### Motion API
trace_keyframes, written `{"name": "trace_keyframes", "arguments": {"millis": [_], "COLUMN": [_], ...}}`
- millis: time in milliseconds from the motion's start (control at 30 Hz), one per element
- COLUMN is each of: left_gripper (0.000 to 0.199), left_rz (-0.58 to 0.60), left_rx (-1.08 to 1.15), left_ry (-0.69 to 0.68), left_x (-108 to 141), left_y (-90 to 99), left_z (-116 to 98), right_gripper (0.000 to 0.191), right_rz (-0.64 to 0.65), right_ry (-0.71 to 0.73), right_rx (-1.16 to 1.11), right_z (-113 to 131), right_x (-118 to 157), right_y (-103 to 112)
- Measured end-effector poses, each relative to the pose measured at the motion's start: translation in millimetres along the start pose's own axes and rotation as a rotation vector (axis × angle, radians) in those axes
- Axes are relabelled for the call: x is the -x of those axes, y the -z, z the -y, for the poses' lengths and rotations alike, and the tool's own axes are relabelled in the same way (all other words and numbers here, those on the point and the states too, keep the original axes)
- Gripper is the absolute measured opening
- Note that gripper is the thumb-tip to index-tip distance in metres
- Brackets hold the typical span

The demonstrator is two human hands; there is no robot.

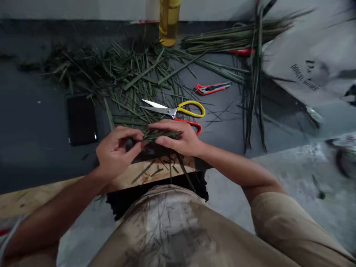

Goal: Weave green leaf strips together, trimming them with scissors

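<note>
Head view: the bundle of green leaf strips [160, 135] is between the two hands, its long axis running sideways from the left fingertips to the right palm. The right hand [185, 139] is nearer to most of its length: the thumb lies along the near side and the fingers along the far side, clamped on the strips. The left hand [112, 150] is at the left end only, thumb and index fingertip brought together on the tips of the strips; grip force cannot be told.

The scissors [169, 111] lie just beyond the right hand, blades apart and pointing left, the red handle close to the knuckles. The utility knife [213, 88] is farther beyond and to the right of the same hand. The black smartphone [81, 120] lies beyond and left of the left hand. Loose strip offcuts [157, 172] lie on the near side, between the hands and the torso.
</note>
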State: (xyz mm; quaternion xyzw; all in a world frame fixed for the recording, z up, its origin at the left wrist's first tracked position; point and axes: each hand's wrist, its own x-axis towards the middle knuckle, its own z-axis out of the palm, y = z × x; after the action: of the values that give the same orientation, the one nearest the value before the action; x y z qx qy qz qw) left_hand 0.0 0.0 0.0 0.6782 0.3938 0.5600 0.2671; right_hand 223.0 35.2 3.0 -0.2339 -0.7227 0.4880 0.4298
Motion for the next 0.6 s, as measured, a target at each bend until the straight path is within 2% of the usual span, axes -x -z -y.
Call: {"name": "trace_keyframes", "arguments": {"millis": [133,267,367,433,600], "left_gripper": [0.022,0.023,0.029,0.031,0.022], "left_rz": [-0.019,-0.046,-0.034,-0.025,-0.055], "left_rx": [0.007,0.028,0.028,0.029,0.013], "left_ry": [0.018,0.039,0.001,-0.016,0.074], "left_x": [2,2,2,2,3], "left_y": [-0.6,-1.8,-2.9,-3.7,-5.8], "left_z": [1,3,2,2,0], "right_gripper": [0.042,0.042,0.040,0.037,0.040], "right_rz": [0.041,0.033,0.034,0.036,0.027], "right_ry": [-0.063,0.044,0.101,0.120,0.105], "right_rx": [0.018,0.085,0.156,0.175,0.116], "right_z": [1,-5,-12,-15,-9], "right_x": [1,2,4,4,2], "right_y": [-1,-2,-3,-4,-1]}}
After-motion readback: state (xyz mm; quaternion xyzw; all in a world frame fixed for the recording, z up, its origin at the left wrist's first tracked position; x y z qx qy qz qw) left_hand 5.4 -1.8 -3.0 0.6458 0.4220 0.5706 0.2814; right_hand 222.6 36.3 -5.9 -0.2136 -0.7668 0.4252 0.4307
